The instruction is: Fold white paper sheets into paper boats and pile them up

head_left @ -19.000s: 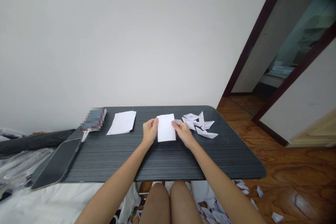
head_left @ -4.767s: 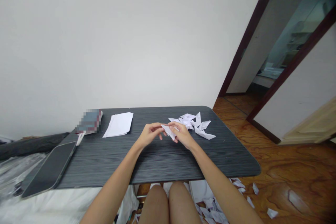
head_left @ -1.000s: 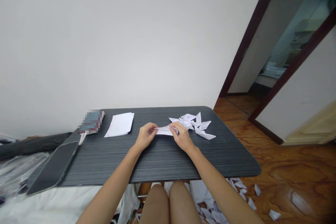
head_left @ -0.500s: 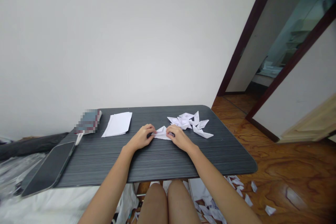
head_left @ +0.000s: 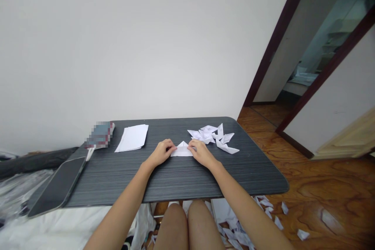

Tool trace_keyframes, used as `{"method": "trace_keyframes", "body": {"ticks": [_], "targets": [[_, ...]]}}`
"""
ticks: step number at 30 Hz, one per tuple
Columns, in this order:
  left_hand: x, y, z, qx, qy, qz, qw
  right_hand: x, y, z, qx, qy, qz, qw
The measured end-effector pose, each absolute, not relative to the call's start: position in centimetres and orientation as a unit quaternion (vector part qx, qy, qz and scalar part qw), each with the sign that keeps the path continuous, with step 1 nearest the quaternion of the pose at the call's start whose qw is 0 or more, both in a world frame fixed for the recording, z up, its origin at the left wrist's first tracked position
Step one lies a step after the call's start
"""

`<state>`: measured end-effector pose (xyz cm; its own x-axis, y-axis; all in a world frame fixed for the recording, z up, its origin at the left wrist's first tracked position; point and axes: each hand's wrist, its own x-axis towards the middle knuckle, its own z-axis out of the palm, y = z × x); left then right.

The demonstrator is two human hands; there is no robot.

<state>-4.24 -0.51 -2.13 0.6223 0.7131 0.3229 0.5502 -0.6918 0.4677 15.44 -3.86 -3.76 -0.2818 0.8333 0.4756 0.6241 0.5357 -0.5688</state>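
Note:
A folded sheet of white paper (head_left: 182,151) with a peaked top lies on the dark table (head_left: 181,181) in front of me. My left hand (head_left: 162,152) has its thumb and fingers closed on the paper's left end. At the other end, my right hand (head_left: 201,152) pinches the right side in the same way. Just beyond my right hand rests a group of folded paper boats (head_left: 204,135), with one boat (head_left: 226,147) lying apart at its right. A stack of white paper sheets (head_left: 132,138) sits to the left of my left hand.
A dark flat tablet-like device (head_left: 58,187) lies at the table's left end. Behind it is a blurred-out item (head_left: 100,134) with a white strap. Folded paper pieces (head_left: 302,234) are scattered on the wooden floor. A white wall (head_left: 161,47) stands behind the table.
My hands have shifted slightly apart toward the paper's ends, so more of it shows. The paper now lies flatter and straighter, its peak centred. The view has moved a little.

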Motion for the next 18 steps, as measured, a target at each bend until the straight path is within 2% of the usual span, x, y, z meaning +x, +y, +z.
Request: {"method": "trace_keyframes", "body": {"ticks": [8, 11, 14, 18], "targets": [[-3.8, -0.1, -3.2, 0.863, 0.435, 0.231, 0.115, 15.2, -3.8, -4.0, -0.496, -0.774, 0.130, 0.372], [-3.8, -0.6, -2.8, 0.871, 0.438, 0.211, 0.073, 14.8, -4.1, -3.8, -0.523, -0.777, 0.085, 0.340], [-3.7, -1.3, -1.8, 0.910, 0.372, 0.180, 0.042, 14.2, -4.5, -3.4, -0.533, -0.800, 0.015, 0.276], [-3.4, -2.3, -1.2, 0.954, 0.272, 0.127, 0.015, 13.6, -5.4, -2.7, -0.504, -0.837, -0.021, 0.211]]}}
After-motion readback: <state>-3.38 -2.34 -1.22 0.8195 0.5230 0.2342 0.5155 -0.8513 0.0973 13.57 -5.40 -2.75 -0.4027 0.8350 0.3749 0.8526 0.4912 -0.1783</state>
